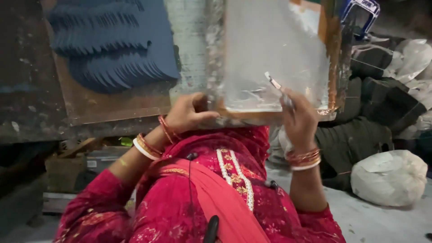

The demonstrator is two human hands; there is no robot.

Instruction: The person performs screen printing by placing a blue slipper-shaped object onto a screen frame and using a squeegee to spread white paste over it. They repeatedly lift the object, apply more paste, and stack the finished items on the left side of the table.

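Gripping board edge with left hand

Quick head count of what's on view

Two hands: left hand at 9 o'clock of the one clear plastic sheet, right hand at 5. One small blade, two stacks of dark blue cutouts, one white sack.
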